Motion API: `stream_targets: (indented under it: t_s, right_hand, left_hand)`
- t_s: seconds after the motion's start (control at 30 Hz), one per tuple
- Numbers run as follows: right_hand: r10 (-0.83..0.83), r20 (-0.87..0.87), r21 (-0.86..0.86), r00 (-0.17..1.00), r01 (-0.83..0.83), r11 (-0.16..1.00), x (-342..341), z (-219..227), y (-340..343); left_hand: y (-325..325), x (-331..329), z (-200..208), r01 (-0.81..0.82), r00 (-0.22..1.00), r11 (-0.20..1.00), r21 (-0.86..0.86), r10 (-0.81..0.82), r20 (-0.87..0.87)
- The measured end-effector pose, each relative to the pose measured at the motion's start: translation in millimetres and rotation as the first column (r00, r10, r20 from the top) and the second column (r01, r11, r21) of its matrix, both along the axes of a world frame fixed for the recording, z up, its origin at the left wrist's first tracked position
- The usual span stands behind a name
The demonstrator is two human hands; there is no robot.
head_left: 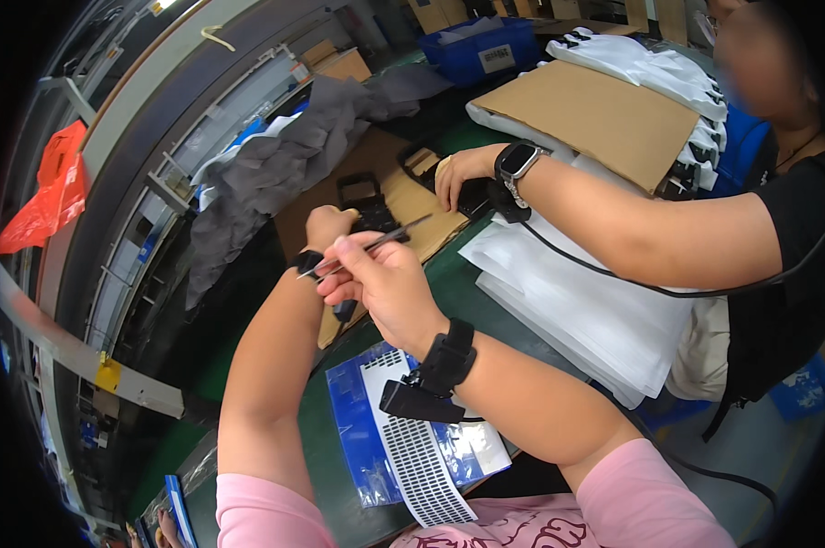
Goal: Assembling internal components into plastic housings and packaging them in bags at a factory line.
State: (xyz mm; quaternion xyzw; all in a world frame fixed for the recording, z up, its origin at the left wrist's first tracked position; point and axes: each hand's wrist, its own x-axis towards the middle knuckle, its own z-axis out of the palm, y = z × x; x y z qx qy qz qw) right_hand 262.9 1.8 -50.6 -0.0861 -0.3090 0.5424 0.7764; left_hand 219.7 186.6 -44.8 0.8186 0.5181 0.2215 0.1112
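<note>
My right hand (385, 288) is closed on a pair of thin metal tweezers (376, 244), their points crossing in front of my left wrist. Beyond it, my left hand (328, 226) grips the near-left edge of a black plastic part (373, 217) with a raised frame, which lies on a brown cardboard sheet (408, 203). Some of the left fingers are hidden behind the right hand and tweezers. Close to my right forearm lies a white sheet of small black stickers (417, 457), on top of a blue plastic bag (356, 429).
From the right, a co-worker's hand (467, 173) rests on another black part (475, 196). Stacked white foam sheets (577, 292) lie before that person. Farther back are a cardboard panel (595, 114), a blue bin (481, 50) and grey foam sheets (285, 155). A rail (138, 384) runs along the left.
</note>
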Motion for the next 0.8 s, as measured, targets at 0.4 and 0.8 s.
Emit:
stream_targets:
  t_s: [0.4,0.8]
  right_hand:
    - [0.489,0.329,-0.020,0.808,-0.511,0.859,-29.0,4.7,-28.0]
    - [0.280,0.524,-0.372,0.805,-0.080,0.925,-40.4,-7.4,-21.1]
  left_hand:
    - [-134.0,-232.2,43.1,0.382,0.330,0.703,-0.600,0.502,0.799]
    - [-238.6,-256.7,-35.8,0.487,0.202,0.685,-0.542,0.515,0.833]
